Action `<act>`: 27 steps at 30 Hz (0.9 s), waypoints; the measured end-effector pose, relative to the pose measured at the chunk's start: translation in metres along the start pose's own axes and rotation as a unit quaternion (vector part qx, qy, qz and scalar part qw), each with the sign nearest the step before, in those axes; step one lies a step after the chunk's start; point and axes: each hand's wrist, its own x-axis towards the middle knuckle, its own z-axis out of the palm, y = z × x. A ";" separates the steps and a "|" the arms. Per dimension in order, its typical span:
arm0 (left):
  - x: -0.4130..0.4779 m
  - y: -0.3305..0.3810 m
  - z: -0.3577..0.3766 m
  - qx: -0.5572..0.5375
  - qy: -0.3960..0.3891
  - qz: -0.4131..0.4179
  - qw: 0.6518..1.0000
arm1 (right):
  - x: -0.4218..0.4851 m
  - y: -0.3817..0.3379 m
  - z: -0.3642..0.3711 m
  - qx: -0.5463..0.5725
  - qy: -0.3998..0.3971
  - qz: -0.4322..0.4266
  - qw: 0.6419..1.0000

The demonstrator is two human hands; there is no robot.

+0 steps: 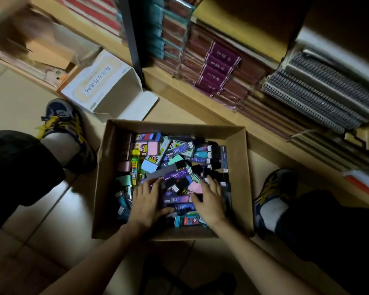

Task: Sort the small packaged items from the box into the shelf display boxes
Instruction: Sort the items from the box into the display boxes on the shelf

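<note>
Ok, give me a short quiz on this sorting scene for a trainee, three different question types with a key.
1. True or false: the left hand and right hand both rest on the packaged items inside the cardboard box.
2. The white box lies: A) outside the cardboard box, beyond its far-left corner; B) inside it; C) in the right hand.
3. Fill in: the spiral notebooks lie at the shelf's ____ end.
Key: 1 true; 2 A; 3 right.

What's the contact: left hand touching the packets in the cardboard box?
Touching. Head view: left hand lies on the packets in the cardboard box, fingers resting over purple ones, no gap.
</note>
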 end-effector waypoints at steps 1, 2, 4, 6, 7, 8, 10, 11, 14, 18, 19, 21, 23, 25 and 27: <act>0.001 0.001 0.000 0.014 0.005 0.004 1.000 | 0.000 -0.003 0.001 0.003 -0.001 -0.040 0.999; 0.003 0.001 -0.002 0.022 0.005 0.007 1.000 | 0.000 -0.006 0.002 0.002 -0.006 -0.072 0.997; 0.008 0.002 -0.005 0.018 0.002 0.004 1.000 | 0.002 -0.010 0.002 -0.019 -0.018 -0.117 0.993; 0.013 0.004 -0.007 0.002 -0.016 -0.007 1.000 | 0.006 -0.012 0.000 -0.006 -0.030 -0.128 0.991; 0.015 0.004 -0.009 -0.005 -0.032 -0.014 0.999 | 0.007 -0.012 -0.002 0.049 -0.041 -0.113 0.992; 0.018 0.005 -0.010 -0.009 -0.051 -0.019 0.998 | 0.008 -0.011 -0.005 0.128 -0.046 -0.085 0.987; 0.024 0.006 -0.015 -0.013 -0.089 -0.020 0.996 | 0.009 -0.005 -0.010 0.262 -0.011 -0.022 0.965; 0.026 0.007 -0.017 -0.026 -0.105 -0.020 0.994 | 0.009 0.000 -0.012 0.288 0.026 0.013 0.957; 0.030 0.010 -0.024 -0.083 -0.144 -0.022 0.986 | 0.008 0.018 -0.011 0.264 0.105 0.120 0.951; 0.034 0.008 -0.031 -0.119 -0.178 -0.034 0.976 | 0.001 0.033 -0.002 0.243 0.077 0.191 0.948; 0.035 0.006 -0.032 -0.137 -0.187 -0.033 0.972 | 0.000 0.033 -0.001 0.247 0.070 0.193 0.947; 0.035 0.001 -0.034 -0.202 -0.207 -0.052 0.956 | 0.000 0.031 -0.001 0.266 0.055 0.207 0.940; 0.032 -0.003 -0.034 -0.272 -0.215 -0.081 0.935 | 0.001 0.028 -0.001 0.299 0.033 0.221 0.928; 0.029 -0.004 -0.033 -0.298 -0.211 -0.089 0.927 | 0.001 0.025 -0.001 0.304 0.025 0.218 0.927; 0.026 -0.005 -0.034 -0.342 -0.210 -0.103 0.910 | -0.001 0.022 0.000 0.285 0.029 0.197 0.938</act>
